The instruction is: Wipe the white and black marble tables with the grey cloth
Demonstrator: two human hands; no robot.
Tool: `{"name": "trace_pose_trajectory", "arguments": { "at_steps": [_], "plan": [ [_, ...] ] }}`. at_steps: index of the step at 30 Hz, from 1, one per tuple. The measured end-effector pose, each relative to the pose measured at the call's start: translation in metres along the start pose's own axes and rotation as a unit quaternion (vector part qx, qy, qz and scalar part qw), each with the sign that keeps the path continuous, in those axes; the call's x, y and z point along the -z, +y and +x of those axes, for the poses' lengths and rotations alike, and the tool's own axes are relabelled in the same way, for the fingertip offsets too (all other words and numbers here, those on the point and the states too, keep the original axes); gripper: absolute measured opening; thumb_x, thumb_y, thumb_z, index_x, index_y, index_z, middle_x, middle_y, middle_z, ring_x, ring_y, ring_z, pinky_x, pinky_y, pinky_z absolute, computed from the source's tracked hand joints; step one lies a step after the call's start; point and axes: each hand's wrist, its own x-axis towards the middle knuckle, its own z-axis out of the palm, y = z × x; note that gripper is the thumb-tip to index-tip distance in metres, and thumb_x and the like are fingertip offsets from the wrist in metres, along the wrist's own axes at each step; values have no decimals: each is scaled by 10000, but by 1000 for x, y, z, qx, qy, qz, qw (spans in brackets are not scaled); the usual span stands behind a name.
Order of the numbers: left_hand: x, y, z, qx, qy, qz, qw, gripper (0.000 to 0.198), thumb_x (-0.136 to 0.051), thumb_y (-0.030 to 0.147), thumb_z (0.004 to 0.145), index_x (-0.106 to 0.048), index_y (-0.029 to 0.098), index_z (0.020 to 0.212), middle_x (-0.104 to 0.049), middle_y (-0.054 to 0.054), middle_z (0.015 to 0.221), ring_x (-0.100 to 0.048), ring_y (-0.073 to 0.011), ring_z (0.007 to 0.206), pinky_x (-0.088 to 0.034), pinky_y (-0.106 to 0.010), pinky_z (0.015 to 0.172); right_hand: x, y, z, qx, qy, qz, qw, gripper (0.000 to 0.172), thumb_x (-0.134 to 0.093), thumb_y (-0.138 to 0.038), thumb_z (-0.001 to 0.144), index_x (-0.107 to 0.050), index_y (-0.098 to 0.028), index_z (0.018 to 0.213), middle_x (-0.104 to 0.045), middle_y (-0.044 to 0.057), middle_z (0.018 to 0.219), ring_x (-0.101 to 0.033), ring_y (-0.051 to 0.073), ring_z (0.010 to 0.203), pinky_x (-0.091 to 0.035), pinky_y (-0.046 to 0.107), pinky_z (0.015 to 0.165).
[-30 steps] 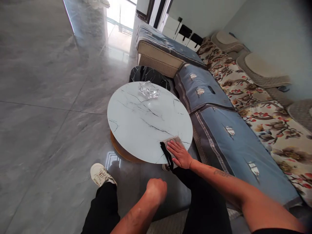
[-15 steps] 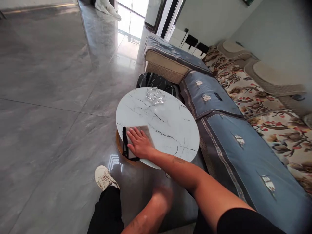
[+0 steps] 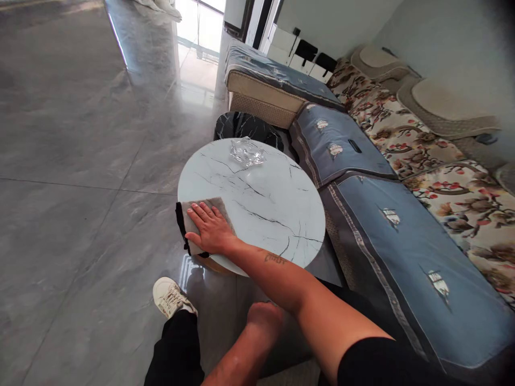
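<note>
Now the grey cloth (image 3: 188, 238) is pressed flat by the spread right hand (image 3: 209, 230) at the left rim of the round marble surface (image 3: 273, 214), moved there from its right side; the left hand (image 3: 263, 321) is closed in a fist below that rim.

Glass ashtray (image 3: 247, 151), blue-covered sofa (image 3: 402, 257), grey tile floor (image 3: 72, 241).

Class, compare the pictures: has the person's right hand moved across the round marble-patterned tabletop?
Yes: the right hand, flat on a grey cloth, has slid left in view, from the right edge of the round marble-patterned tabletop to its left edge.
</note>
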Motion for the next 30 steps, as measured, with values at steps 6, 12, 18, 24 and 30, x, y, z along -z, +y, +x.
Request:
{"name": "trace_pose_trajectory", "arguments": {
  "at_steps": [6, 12, 18, 24, 30],
  "plan": [
    [13, 5, -2, 42, -81, 52, 994, 389, -662, 85, 903, -806, 114, 1264, -821, -211, 1248, -786, -383, 1195, -660, -476, 999, 20, 99, -74, -108, -32, 5, 994, 790, -430, -650, 1148, -328, -197, 1787, -165, 39, 1842, -108, 264, 1736, -144, 528, 1424],
    [18, 12, -5, 33, -59, 74, 995, 435, -646, 85, 901, -772, 104, 1317, -804, -217, 1287, -784, -391, 1198, -659, -513, 1012, 40, 236, -192, -351, -31, -42, 935, 756, -340, -564, 1150, -271, -191, 1805, -138, 44, 1853, -110, 257, 1736, -128, 520, 1426],
    [15, 13, -10, 37, -50, 79, 995, 442, -594, 87, 917, -767, 101, 1324, -797, -226, 1290, -781, -390, 1201, -655, -513, 1017, 50, 309, -250, -504, -1, -67, 861, 803, -277, -575, 1123, -298, -126, 1788, -182, 97, 1845, -161, 285, 1720, -206, 519, 1405],
    [3, 9, -13, 17, -47, 66, 997, 499, -636, 119, 880, -763, 162, 1360, -796, -242, 1283, -780, -391, 1203, -653, -538, 994, 52, 313, -229, -584, 31, -60, 809, 847, -217, -576, 1107, -317, -60, 1772, -211, 203, 1820, -214, 398, 1690, -281, 605, 1360],
    [-3, 10, -13, -22, -34, 15, 999, 430, -761, 336, 946, -750, 255, 1369, -787, -202, 1275, -770, -399, 1179, -632, -618, 985, 41, 268, -141, -513, 1, -67, 856, 809, -249, -564, 1135, -327, -74, 1773, -201, 187, 1826, -185, 370, 1708, -206, 577, 1393]
  ]
}}
